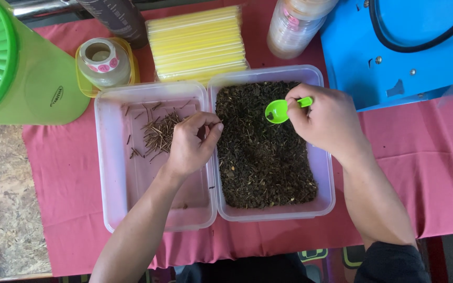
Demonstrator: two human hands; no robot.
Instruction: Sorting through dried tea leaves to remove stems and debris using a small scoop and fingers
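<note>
Two clear plastic tubs sit side by side on a red cloth. The right tub [327, 173] is full of dark dried leaf bits [260, 152]. The left tub [112, 178] holds a small pile of thin brown stems [158, 133]. My right hand [326, 123] holds a small green scoop [280, 109] over the dark leaves. My left hand [192, 144] hovers over the inner edge of the left tub with fingertips pinched together beside the stem pile; whether a stem is between them I cannot tell.
A big green lidded container [22, 68] stands at the far left. Behind the tubs lie a tape roll on a yellow lid [103, 62], a pack of yellow straws [197, 42], a clear jar [294, 26] and a blue machine [405, 47].
</note>
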